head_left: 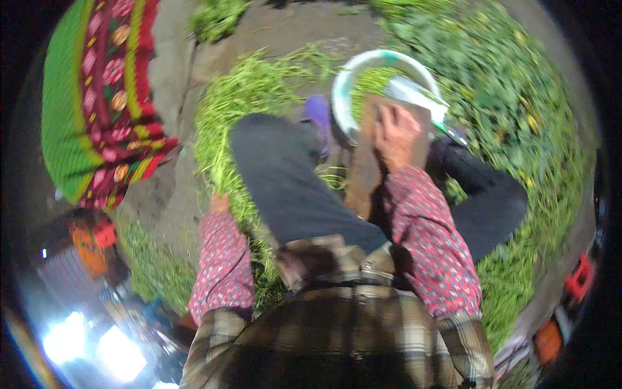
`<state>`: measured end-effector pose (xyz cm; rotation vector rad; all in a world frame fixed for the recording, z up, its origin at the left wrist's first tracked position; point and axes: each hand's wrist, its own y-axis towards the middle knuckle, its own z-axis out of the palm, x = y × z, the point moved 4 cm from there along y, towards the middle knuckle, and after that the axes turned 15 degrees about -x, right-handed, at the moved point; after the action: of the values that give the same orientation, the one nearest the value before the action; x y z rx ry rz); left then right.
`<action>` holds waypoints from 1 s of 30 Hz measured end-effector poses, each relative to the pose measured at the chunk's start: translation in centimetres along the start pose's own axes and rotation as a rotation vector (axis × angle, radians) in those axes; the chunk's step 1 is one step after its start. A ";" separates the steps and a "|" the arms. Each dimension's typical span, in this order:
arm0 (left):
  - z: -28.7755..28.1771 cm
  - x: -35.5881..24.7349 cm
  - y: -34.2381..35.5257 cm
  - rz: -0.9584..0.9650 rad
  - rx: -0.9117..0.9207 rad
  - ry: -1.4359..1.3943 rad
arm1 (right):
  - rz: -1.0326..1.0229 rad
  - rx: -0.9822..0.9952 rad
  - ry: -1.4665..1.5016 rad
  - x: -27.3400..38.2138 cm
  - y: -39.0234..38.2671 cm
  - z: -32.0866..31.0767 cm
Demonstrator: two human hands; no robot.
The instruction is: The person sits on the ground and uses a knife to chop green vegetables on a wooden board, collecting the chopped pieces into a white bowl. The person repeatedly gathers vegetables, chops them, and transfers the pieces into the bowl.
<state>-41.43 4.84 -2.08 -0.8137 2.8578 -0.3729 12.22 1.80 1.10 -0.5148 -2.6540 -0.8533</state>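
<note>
Forearm (431,240) forward, right hand (396,134) on board (369,155)

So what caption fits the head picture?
Right hand on a wooden board, left hand at green stems, knife by the basin.

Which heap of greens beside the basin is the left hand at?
The bright-green, thin-stalked heap left of the basin: the left hand is at its lower edge. The heap on the right is darker and leafier.
</note>
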 end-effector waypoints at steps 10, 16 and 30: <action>3.5 -2.1 7.0 -0.075 -0.512 -0.061 | -0.056 0.106 -0.026 2.2 -0.2 0.5; 3.2 -5.3 8.8 -0.149 -0.275 0.171 | -0.043 0.155 -0.063 2.3 -0.1 0.8; 5.4 -2.6 14.0 -0.201 -0.102 0.285 | -0.051 0.128 -0.082 4.0 0.5 0.9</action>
<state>-45.09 16.65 -10.95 -1.1584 3.0850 -0.3984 8.73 3.67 2.15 -0.4615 -2.7844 -0.6839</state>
